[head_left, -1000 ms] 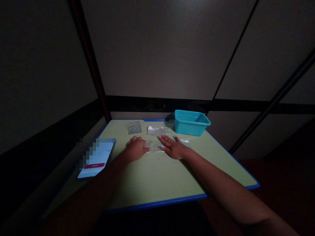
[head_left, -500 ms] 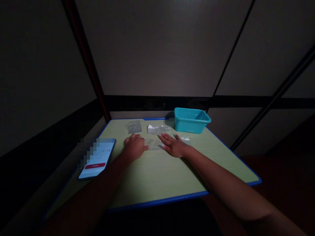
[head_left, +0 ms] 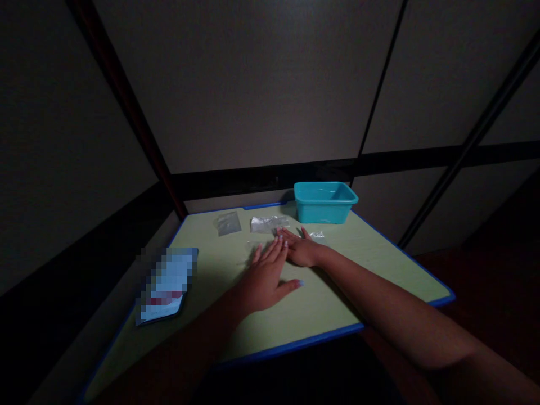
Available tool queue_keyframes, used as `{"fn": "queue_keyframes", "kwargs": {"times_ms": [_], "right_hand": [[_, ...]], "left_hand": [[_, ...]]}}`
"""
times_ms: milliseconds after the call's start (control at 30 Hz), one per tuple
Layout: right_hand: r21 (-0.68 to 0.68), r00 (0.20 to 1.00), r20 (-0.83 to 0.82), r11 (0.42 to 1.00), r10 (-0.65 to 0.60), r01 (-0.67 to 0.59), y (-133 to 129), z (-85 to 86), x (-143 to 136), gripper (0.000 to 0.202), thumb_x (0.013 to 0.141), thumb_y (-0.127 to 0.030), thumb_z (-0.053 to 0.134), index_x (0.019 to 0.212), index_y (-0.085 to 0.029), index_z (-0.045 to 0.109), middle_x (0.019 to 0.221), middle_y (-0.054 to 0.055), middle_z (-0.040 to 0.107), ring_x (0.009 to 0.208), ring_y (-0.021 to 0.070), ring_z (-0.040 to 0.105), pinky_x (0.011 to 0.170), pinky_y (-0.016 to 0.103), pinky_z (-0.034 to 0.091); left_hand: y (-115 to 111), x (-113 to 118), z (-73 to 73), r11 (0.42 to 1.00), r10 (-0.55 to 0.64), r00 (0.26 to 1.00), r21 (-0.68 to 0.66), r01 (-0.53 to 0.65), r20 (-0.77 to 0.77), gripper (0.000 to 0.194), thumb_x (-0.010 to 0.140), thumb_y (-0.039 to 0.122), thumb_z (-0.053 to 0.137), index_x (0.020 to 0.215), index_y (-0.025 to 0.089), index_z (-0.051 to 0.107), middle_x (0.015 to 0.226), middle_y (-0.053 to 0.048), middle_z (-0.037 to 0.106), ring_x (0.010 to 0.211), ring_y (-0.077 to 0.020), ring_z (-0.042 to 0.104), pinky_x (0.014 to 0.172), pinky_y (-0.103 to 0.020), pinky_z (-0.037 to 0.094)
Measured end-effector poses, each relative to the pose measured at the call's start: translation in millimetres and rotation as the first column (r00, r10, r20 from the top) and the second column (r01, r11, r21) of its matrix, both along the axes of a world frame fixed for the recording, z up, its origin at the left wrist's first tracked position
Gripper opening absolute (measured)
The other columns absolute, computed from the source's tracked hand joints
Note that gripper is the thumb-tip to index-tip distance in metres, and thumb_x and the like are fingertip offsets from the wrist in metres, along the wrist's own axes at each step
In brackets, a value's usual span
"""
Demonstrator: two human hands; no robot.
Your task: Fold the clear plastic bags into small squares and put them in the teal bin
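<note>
My left hand (head_left: 268, 278) is open, palm down, with its fingers spread over a clear plastic bag (head_left: 253, 246) at the middle of the table. Its fingertips meet the fingers of my right hand (head_left: 300, 249), which lies open and flat beside it. Most of that bag is hidden under the hands. Just behind them lies a crinkled clear bag (head_left: 269, 224). A greyish clear bag (head_left: 229, 223) rests at the back left. Part of another shiny bag (head_left: 317, 235) shows behind my right hand.
A turquoise plastic basket (head_left: 324, 211) stands at the back right of the pale table (head_left: 363, 281), which has a blue edge. A phone (head_left: 169, 281), partly blurred out, lies at the left edge. Cabinet panels rise behind the table.
My left hand has let go of the bag's left end and moved right and nearer, its fingers now stretched out beside my right hand. The view has tilted slightly.
</note>
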State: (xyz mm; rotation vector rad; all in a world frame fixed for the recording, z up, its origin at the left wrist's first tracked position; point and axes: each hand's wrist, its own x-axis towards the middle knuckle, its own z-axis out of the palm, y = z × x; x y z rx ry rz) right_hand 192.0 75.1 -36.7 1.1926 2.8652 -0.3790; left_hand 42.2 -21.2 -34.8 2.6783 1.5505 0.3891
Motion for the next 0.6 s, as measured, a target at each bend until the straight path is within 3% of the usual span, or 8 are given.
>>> {"fn": "queue_keyframes", "kwargs": {"times_ms": [167,333,600], "right_hand": [[0.003,1.0,-0.011,1.0,-0.003,0.003,2,-0.2,1,0.068,0.087,-0.041,0.024,0.143,-0.012,-0.002,0.147,0.01,-0.001,0.136,0.0252,0.008,0.102,0.059,0.001],[0.033,0.999,-0.03,0.999,-0.01,0.011,3,-4.2,2,0.068,0.085,-0.033,0.027,0.143,-0.015,-0.003,0.148,0.007,0.0,0.136,0.0241,0.009,0.103,0.058,0.002],[0.03,0.999,-0.033,0.999,-0.015,0.016,3,-6.5,1,0.064,0.087,-0.033,0.023,0.143,-0.015,-0.002,0.148,0.003,0.0,0.136,0.0215,0.008,0.104,0.058,0.002]], "left_hand": [[-8,15,-0.3,0.991,-0.055,0.998,-0.123,0.051,-0.028,0.089,0.082,0.068,0.023,0.141,0.004,0.007,0.148,-0.017,0.005,0.136,-0.0251,0.001,0.109,-0.043,0.009],[-5,11,-1.9,0.978,-0.019,0.998,-0.207,0.006,-0.06,0.087,0.084,0.066,0.016,0.14,0.0,0.01,0.146,-0.021,0.007,0.135,-0.0262,0.004,0.109,-0.041,0.012],[-1,3,-12.7,0.975,0.083,0.989,-0.193,-0.107,-0.125,0.082,0.084,0.066,0.014,0.141,0.007,0.012,0.147,-0.017,0.007,0.136,-0.0264,0.002,0.107,-0.044,0.012]]}}
